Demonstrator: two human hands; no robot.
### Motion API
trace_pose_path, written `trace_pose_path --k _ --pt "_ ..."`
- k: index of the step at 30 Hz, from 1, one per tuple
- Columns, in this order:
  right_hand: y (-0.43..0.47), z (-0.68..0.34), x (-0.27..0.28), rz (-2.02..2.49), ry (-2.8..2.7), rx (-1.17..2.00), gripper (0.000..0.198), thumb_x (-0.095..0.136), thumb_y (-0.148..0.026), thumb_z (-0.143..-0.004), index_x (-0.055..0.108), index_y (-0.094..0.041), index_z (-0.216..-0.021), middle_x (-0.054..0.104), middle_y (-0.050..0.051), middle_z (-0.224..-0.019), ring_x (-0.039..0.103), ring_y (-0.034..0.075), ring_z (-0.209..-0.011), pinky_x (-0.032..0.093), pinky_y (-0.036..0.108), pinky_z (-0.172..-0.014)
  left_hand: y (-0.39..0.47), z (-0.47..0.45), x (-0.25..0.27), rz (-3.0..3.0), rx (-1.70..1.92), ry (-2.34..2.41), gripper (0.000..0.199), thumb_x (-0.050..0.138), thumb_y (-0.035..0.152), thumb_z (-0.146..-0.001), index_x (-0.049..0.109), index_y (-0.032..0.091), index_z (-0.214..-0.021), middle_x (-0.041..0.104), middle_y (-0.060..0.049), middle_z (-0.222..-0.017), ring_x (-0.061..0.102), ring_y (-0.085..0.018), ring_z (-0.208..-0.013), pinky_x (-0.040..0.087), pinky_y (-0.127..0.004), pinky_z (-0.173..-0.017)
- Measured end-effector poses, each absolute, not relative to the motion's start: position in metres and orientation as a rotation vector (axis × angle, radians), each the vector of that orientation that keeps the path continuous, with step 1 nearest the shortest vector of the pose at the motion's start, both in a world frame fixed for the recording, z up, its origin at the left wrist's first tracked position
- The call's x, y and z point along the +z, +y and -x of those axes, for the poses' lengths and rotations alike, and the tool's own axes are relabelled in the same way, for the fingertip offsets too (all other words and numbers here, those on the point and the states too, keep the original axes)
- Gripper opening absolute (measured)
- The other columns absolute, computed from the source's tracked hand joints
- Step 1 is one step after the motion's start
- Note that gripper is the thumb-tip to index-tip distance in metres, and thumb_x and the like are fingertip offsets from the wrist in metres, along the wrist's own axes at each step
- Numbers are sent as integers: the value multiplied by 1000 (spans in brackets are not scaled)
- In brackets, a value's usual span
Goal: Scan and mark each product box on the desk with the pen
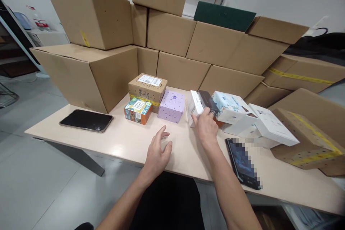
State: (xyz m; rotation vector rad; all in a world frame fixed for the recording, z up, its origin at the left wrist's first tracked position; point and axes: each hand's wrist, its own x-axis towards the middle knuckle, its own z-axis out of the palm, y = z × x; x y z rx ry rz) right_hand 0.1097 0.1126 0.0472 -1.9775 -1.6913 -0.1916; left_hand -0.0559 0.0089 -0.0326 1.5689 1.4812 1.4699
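My right hand (206,127) is closed on a slim white box (196,102), thumb against its near side. Its other fingers reach over where that box meets a dark grey box (208,101), and their tips are partly hidden. My left hand (158,151) hovers over the table front, open and holding nothing, fingers loosely curled. Beyond it stand a lilac dotted box (171,106), a small orange and teal box (138,110) and a brown carton (148,88) with a white label. Right of the dark box is a white box with blue flecks (229,106).
A phone (86,120) lies at the table's left, and a dark handheld device (241,163) near the right front edge. White boxes (273,124) and a yellow-taped carton (307,140) occupy the right side. Large stacked cartons (183,68) wall off the back.
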Motion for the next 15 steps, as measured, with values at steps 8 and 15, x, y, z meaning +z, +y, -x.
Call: trace_pose_path --k 8,15 --pt "101 -33 71 1777 -2049 -136 68 41 -68 -93 51 -16 -137 39 24 -146 44 43 -123 46 60 -90 8 55 -33 -1412 1595 1466 50 56 24 -91 46 22 -139 65 -10 -122 61 -23 -118 49 -44 -104" --pt "136 17 58 1949 -2039 -112 62 42 -61 -94 55 -10 -129 39 27 -145 42 46 -122 45 63 -84 12 58 -39 -1377 1641 1427 48 57 22 -90 49 22 -137 66 -9 -118 62 -22 -115 47 -44 -105"
